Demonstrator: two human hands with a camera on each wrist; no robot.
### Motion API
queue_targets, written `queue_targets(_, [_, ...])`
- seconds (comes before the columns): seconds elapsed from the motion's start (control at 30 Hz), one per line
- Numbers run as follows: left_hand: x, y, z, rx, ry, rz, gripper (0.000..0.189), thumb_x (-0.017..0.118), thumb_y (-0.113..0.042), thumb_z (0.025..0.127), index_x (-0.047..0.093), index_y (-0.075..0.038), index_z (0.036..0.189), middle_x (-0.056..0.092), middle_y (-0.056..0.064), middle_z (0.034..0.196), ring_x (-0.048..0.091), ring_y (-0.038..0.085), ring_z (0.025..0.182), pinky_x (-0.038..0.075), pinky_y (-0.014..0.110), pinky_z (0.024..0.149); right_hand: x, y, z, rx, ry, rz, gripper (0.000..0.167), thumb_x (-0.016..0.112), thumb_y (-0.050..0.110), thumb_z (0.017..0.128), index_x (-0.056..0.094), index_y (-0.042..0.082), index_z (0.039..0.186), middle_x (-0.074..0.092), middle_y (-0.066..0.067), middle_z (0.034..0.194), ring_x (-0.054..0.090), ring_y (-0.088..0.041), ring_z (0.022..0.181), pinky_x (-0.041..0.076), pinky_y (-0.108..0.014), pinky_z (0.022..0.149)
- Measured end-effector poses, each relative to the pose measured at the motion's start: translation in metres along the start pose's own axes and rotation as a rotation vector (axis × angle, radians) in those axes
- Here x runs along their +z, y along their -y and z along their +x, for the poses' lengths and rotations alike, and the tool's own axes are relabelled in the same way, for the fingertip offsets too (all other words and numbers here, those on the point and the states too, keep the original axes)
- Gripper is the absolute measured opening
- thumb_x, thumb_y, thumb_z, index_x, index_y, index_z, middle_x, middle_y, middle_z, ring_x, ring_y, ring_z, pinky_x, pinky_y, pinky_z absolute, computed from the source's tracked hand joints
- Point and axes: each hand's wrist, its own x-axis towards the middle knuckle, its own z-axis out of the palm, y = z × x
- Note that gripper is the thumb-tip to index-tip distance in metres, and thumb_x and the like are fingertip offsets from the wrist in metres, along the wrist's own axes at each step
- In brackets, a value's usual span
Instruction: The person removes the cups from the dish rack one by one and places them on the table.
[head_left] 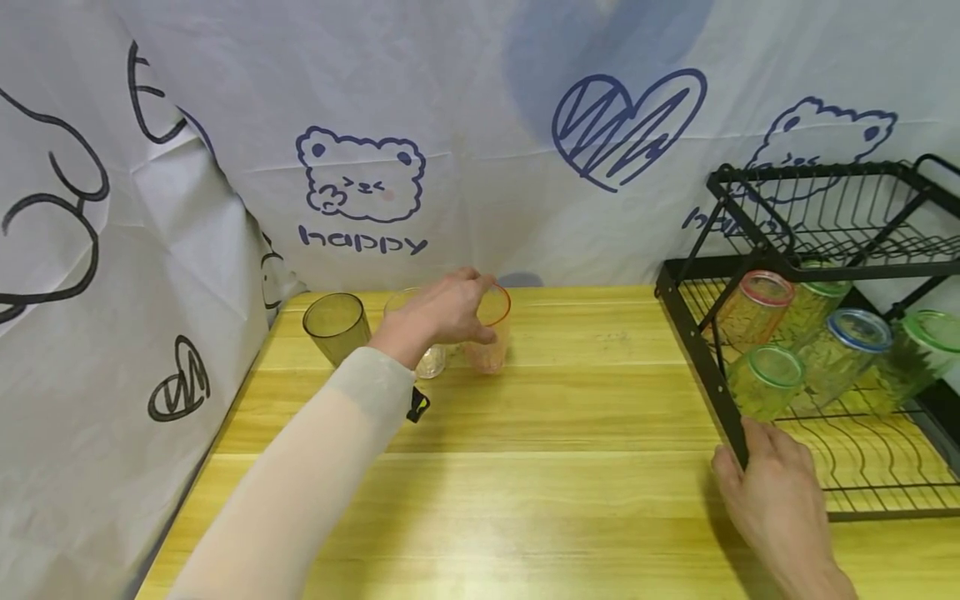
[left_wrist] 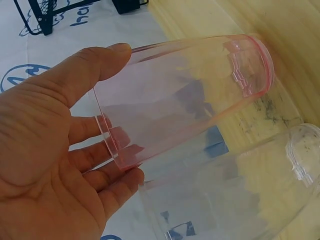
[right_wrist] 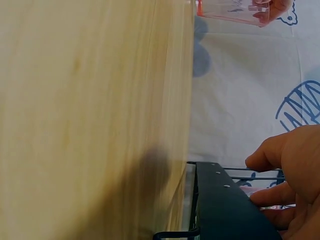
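Observation:
In the head view my left hand (head_left: 450, 308) is over a clear pink cup (head_left: 491, 346) with a red rim, upright at the back of the table. The left wrist view shows the thumb (left_wrist: 117, 57) on one side of its mouth and the fingers across from it, gripping the rim. A colourless clear cup (left_wrist: 210, 195) stands close beside it, partly hidden behind the hand in the head view. My right hand (head_left: 776, 492) is at the left rail of a black dish rack (head_left: 693, 346), its thumb and fingers apart, fingertips right at the rail's edge.
A brown tinted cup (head_left: 337, 325) stands at the table's back left. On the rack's lower tier are several clear cups with red, green and blue rings, such as a green-ringed one (head_left: 768, 379). A white printed cloth (head_left: 480, 125) hangs behind the wooden table (head_left: 555, 483).

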Motion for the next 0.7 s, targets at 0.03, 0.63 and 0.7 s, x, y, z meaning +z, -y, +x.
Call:
queue_targets(0.03, [0.0005,-0.0001,0.0006,-0.003,0.003,-0.002,0.094,0.083,-0.04,0.091,0.034,-0.011,0.166,0.037,0.015,0.167,0.042,0.035,0.151,0.037,0.049,0.125,0.0003,-0.0001,0.0001,-0.003,-0.003,0.0,0.055,0.061,0.019,0.103,0.05,-0.019,0.141,0.052,-0.045,0.133,0.047,-0.062,0.119,0.042,-0.075,0.096])
queue_targets(0.63, [0.0068,-0.0042,0.0055,0.006,0.006,0.034,0.091,0.082,-0.042,0.092,0.036,-0.013,0.165,0.042,0.014,0.163,0.046,0.034,0.147,0.04,0.048,0.123,0.003,-0.0007,-0.0023,-0.035,-0.023,-0.008,0.057,0.064,0.017,0.101,0.048,-0.02,0.142,0.05,-0.045,0.134,0.045,-0.062,0.122,0.04,-0.075,0.1])
queue_targets(0.7, [0.0074,-0.0046,0.0061,0.008,0.005,0.036,0.092,0.082,-0.043,0.092,0.036,-0.012,0.165,0.042,0.014,0.163,0.046,0.034,0.147,0.04,0.048,0.123,0.0034,-0.0008,-0.0025,-0.038,-0.028,-0.008,0.057,0.065,0.016,0.101,0.049,-0.02,0.142,0.05,-0.045,0.134,0.045,-0.062,0.121,0.04,-0.074,0.101])
